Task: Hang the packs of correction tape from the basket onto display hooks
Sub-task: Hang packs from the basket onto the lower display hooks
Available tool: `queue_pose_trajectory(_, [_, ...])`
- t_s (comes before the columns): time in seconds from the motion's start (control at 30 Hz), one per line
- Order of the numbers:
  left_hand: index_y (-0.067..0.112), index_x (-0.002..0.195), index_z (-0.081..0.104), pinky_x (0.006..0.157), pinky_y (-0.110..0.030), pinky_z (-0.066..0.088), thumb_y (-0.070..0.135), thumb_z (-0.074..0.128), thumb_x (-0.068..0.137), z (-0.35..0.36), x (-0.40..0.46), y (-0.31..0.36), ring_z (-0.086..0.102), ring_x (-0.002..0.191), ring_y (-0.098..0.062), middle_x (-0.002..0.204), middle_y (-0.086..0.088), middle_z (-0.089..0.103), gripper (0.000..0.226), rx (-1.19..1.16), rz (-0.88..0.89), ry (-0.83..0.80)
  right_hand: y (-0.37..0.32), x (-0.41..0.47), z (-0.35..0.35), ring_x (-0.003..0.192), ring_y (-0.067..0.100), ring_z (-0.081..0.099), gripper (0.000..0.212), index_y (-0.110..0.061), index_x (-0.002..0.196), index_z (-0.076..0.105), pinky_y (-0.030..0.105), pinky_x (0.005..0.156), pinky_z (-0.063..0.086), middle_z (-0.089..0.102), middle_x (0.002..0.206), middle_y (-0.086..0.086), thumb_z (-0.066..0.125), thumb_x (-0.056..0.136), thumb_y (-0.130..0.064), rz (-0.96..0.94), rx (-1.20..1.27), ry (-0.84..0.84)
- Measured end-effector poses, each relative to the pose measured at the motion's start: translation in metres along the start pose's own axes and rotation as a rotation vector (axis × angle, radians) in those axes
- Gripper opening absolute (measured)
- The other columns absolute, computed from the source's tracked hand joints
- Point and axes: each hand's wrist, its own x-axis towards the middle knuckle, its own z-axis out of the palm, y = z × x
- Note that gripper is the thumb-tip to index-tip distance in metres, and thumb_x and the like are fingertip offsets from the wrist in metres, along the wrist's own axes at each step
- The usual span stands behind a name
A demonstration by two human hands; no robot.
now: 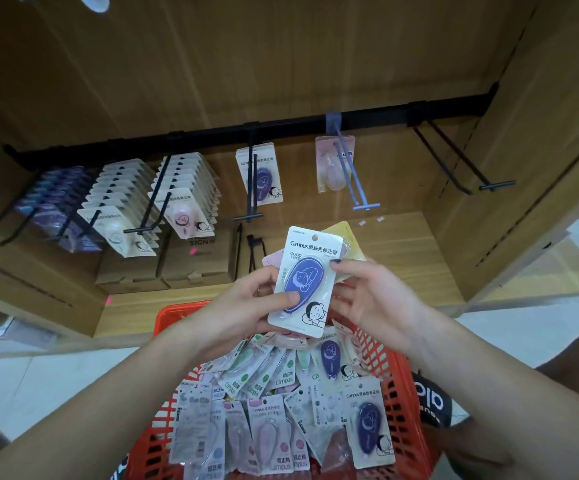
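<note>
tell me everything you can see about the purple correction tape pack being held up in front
The purple pack is a white card with a rounded top and a small hang hole, printed "Campus" with Chinese text. A clear blister holds an oval purple dispenser bearing a line drawing; a cartoon figure sits at the lower corner. It is held nearly upright, tilted slightly, above the red basket, fronting a fan of pink and yellow packs. The left hand pinches its lower left edge; the right hand touches its right edge.

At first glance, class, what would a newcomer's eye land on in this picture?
Most striking is the purple correction tape pack held up at centre by the left hand and right hand, with more packs fanned behind it. Below sits the red basket heaped with packs; above, a black rail carries part-filled hooks.
</note>
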Motion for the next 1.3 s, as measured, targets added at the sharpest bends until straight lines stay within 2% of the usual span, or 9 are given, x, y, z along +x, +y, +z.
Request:
queue_pose_trajectory(0.17, [0.004, 0.108, 0.058, 0.081, -0.032, 0.064, 0.008, 0.068, 0.093, -0.008, -0.004, 0.005, 0.076, 0.105, -0.027, 0.118, -0.015, 0.076, 0.018, -0.018, 0.053, 0.060, -0.009, -0.002, -0.006, 0.114, 0.035, 0.072, 0.040, -0.008, 0.139, 0.056, 0.042, 0.090, 0.062, 0.074, 0.127, 0.015, 0.060, 0.099, -0.008, -0.068, 0.014, 0.074])
queue_pose_trajectory(0.27, [0.003, 0.109, 0.057, 0.077, -0.031, 0.064, 0.005, 0.064, 0.098, -0.018, -0.004, 0.007, 0.076, 0.102, -0.026, 0.116, -0.016, 0.077, 0.013, -0.030, 0.075, 0.131, -0.013, -0.001, -0.014, 0.115, 0.037, 0.072, 0.056, -0.007, 0.144, 0.051, 0.044, 0.090, 0.063, 0.069, 0.133, 0.020, 0.064, 0.091, 0.005, -0.096, -0.003, 0.117])
queue_pose_trajectory(0.43, [0.005, 0.114, 0.055, 0.077, -0.033, 0.065, 0.001, 0.065, 0.097, -0.028, -0.004, 0.004, 0.076, 0.103, -0.028, 0.116, -0.015, 0.077, 0.020, -0.027, 0.062, 0.171, -0.011, -0.009, -0.020, 0.121, 0.035, 0.065, 0.070, -0.039, 0.126, 0.065, 0.056, 0.093, 0.060, 0.067, 0.125, 0.021, 0.061, 0.082, 0.015, -0.128, -0.128, 0.161])
queue_pose_trajectory(0.6, [0.008, 0.117, 0.053, 0.087, -0.039, 0.063, -0.003, 0.065, 0.097, -0.030, -0.005, 0.003, 0.075, 0.107, -0.029, 0.116, -0.013, 0.077, 0.026, 0.020, 0.099, 0.175, -0.013, -0.014, -0.026, 0.093, 0.030, 0.074, 0.039, -0.014, 0.115, 0.065, 0.041, 0.074, 0.060, 0.071, 0.122, 0.023, 0.060, 0.086, 0.011, -0.165, -0.030, 0.243])
queue_pose_trajectory(0.73, [0.006, 0.117, 0.052, 0.072, -0.031, 0.061, 0.000, 0.068, 0.095, -0.028, -0.004, 0.005, 0.077, 0.102, -0.028, 0.111, -0.012, 0.079, 0.028, 0.063, 0.114, 0.193, -0.010, -0.016, -0.038, 0.092, 0.029, 0.071, 0.036, -0.003, 0.130, 0.062, 0.033, 0.060, 0.058, 0.071, 0.127, 0.023, 0.062, 0.094, -0.011, -0.134, 0.016, 0.301])
queue_pose_trajectory(0.8, [0.004, 0.118, 0.052, 0.075, -0.035, 0.063, 0.001, 0.070, 0.094, -0.028, -0.002, 0.005, 0.076, 0.103, -0.031, 0.110, -0.013, 0.079, 0.030, 0.084, 0.117, 0.218, -0.006, -0.016, -0.042, 0.097, 0.029, 0.071, 0.043, 0.001, 0.135, 0.061, 0.036, 0.066, 0.060, 0.070, 0.129, 0.024, 0.064, 0.094, -0.013, -0.107, 0.038, 0.310])
queue_pose_trajectory(0.87, [0.003, 0.118, 0.052, 0.082, -0.041, 0.063, 0.001, 0.070, 0.094, -0.028, -0.001, 0.006, 0.076, 0.104, -0.032, 0.109, -0.012, 0.079, 0.030, 0.103, 0.121, 0.240, -0.001, -0.018, -0.043, 0.105, 0.029, 0.071, 0.036, 0.005, 0.132, 0.063, 0.043, 0.090, 0.060, 0.072, 0.126, 0.023, 0.060, 0.099, -0.011, -0.068, 0.050, 0.279])
queue_pose_trajectory(0.97, [0.003, 0.119, 0.052, 0.091, -0.047, 0.061, 0.001, 0.069, 0.095, -0.027, 0.001, 0.007, 0.076, 0.104, -0.031, 0.111, -0.011, 0.079, 0.029, 0.096, 0.124, 0.259, 0.001, -0.023, -0.037, 0.124, 0.030, 0.067, 0.032, 0.002, 0.128, 0.068, 0.047, 0.115, 0.046, 0.074, 0.125, 0.019, 0.057, 0.103, -0.014, -0.008, 0.082, 0.172])
queue_pose_trajectory(1.3, [0.004, 0.117, 0.054, 0.083, -0.041, 0.064, -0.001, 0.069, 0.094, -0.027, -0.003, 0.009, 0.077, 0.102, -0.030, 0.110, -0.012, 0.079, 0.028, 0.089, 0.147, 0.276, -0.004, -0.037, -0.028, 0.113, 0.032, 0.064, 0.042, 0.001, 0.126, 0.069, 0.044, 0.103, 0.048, 0.069, 0.132, 0.023, 0.062, 0.086, -0.003, -0.045, -0.010, -0.032])
